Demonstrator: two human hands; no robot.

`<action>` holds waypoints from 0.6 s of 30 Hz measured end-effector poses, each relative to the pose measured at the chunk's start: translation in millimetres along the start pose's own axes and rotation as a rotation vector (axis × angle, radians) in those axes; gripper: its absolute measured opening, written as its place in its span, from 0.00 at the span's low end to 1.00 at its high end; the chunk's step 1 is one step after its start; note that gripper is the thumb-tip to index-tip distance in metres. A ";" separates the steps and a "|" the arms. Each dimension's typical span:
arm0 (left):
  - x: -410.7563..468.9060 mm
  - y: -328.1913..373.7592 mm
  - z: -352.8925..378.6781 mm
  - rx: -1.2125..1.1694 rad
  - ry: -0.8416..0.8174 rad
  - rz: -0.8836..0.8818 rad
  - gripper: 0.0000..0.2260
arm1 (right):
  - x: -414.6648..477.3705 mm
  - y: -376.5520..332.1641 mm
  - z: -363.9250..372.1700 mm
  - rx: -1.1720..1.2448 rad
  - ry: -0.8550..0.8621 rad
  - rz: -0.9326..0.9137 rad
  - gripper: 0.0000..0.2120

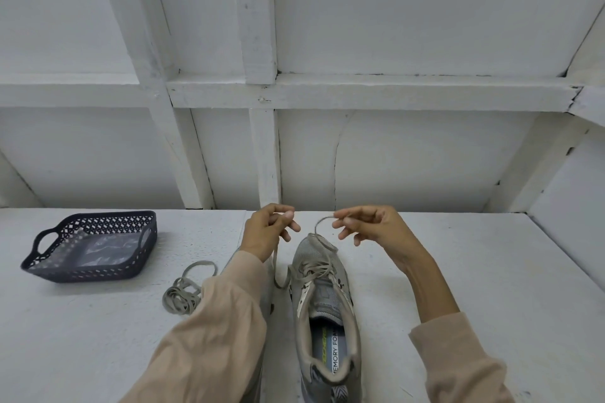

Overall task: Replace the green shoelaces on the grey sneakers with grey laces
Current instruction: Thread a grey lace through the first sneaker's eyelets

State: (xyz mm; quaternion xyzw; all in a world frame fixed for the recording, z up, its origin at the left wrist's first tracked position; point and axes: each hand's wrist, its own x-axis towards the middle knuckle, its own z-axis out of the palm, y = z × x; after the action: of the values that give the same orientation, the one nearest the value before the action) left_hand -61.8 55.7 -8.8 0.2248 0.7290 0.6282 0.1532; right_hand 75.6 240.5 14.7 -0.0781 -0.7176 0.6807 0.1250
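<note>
Room: A white-painted wall (393, 157) of boards and battens rises behind a white table (458, 271).
Sneaker: The grey sneaker (314, 255) stands on the table right in front of me, between my forearms. Its long axis runs straight away from me, heel near and toe far.
Lace: A grey lace (322, 270) crosses through the eyelets nearest the toe. The eyelets closer to me look empty.
Left hand: My left hand (265, 232) pinches one end between thumb and forefinger, the other fingers (294, 226) loosely spread. The strand drops past my wrist, loops just beside the sneaker's left flank and runs into the lacing.
Right hand: My right hand (376, 226) pinches the other end at the fingertips. That strand makes a short arc down to the toe.
Key relation: Both hands hover above and just beyond the toe, about equally near it, so the empty eyelets lie below and back towards me. The left strand has the more slack.
Next move, as I judge it: Bring each end back along the sneaker to the next empty pair.
Elsewhere: A loose coil (183, 296) of lace lies just left of my left sleeve (229, 321). A dark perforated basket (88, 273) sits further left, well apart. Something grey shows under that sleeve, and I cannot tell what it is.
</note>
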 end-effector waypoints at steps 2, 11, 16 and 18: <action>0.2 1.7 -3.5 -0.016 -0.002 -0.017 0.05 | 1.9 4.1 0.1 0.004 0.077 -0.004 0.07; -4.5 9.6 -6.4 0.135 -0.203 -0.022 0.04 | 5.2 13.1 6.4 -0.029 0.038 -0.002 0.07; -7.5 1.3 -13.4 0.613 -0.617 -0.034 0.07 | 9.4 28.9 6.3 -0.378 -0.268 0.172 0.12; -8.1 -2.3 -14.9 0.673 -0.681 -0.081 0.09 | 10.4 40.4 9.0 -0.498 -0.319 0.238 0.14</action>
State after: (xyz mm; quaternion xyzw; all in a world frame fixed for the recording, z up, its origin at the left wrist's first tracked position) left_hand -62.8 38.7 -9.1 0.4264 0.8083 0.2417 0.3263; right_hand 60.7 237.3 -25.1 -0.0821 -0.8586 0.4975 -0.0926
